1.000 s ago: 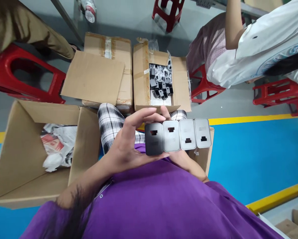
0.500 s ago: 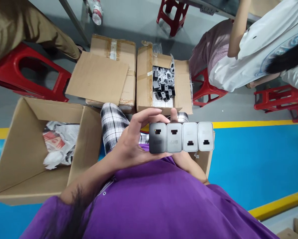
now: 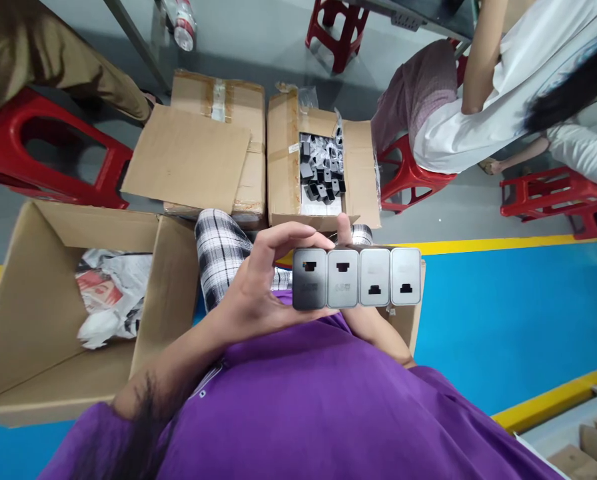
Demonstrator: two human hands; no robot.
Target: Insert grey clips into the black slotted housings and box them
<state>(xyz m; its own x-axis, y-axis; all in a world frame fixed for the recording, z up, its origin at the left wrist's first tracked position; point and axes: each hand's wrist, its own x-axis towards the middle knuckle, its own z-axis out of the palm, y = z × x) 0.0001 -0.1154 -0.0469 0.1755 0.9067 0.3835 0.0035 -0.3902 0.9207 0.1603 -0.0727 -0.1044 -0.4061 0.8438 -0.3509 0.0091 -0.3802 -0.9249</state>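
A: Seen from above, looking down past a purple shirt (image 3: 323, 407). Largest thing?

B: Big open cardboard box (image 3: 38, 313) at nine o'clock, crumpled paper and wrapping (image 3: 111, 300) inside.

A: And further up?

B: Toward twelve o'clock, two more cartons side by side. Closed carton (image 3: 213, 143) at eleven, flap lying loose on top. Open carton (image 3: 323, 163) at twelve, packed with small grey and black parts (image 3: 321, 170).

A: Others nearby?

B: At two o'clock, a seated person in a white top (image 3: 493, 87) on a red stool (image 3: 403, 177). More red stools at three o'clock and ten o'clock. At ten o'clock, a leg in brown trousers (image 3: 53, 60). Floor blue below a yellow line (image 3: 508, 241), grey above.

A: Now the hands.

B: At centre, a row of four small rounded blocks (image 3: 357, 278), held level, side by side and touching. Left pair darker grey with a slot near the top; right pair paler with a slot near the bottom.

A: Held how?

B: Left hand (image 3: 258, 293) curled round the row's nine o'clock end, fingers over the top edge, thumb under, pinching it. Right hand (image 3: 363, 320) mostly hidden behind the row, one fingertip showing above at twelve; supporting from behind, exact grip not clear. Checked trouser knee (image 3: 223, 257) just behind the left hand.
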